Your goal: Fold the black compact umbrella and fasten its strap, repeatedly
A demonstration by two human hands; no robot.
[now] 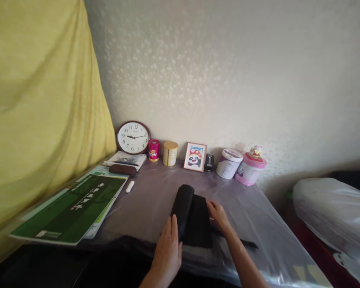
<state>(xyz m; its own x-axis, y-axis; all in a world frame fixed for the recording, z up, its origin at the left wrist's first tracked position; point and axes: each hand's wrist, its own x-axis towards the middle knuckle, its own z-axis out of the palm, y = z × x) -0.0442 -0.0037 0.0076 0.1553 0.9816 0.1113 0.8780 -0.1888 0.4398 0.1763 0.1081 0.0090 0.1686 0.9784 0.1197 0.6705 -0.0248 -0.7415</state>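
A black roll-up sheet (183, 206), cloth or soft mat by its look, lies at the table's front, rolled on its left side and flat on its right. My left hand (169, 246) grips the near left side of the roll, fingers along it and the thumb toward the near end. At the right edge of the flat part, my right hand (218, 215) pinches the border with bent fingers; its fingertips are partly hidden. A black strap (249, 243) runs out to the right beneath my right forearm.
Green book (87, 204), brown case (122, 169) and white stick-like object (130, 186) lie left. Along the wall stand a clock (133, 138), pink can (154, 150), yellow-lidded tin (170, 154), panda picture (195, 157), black stapler-like object (209, 163) and two tubs (229, 164).
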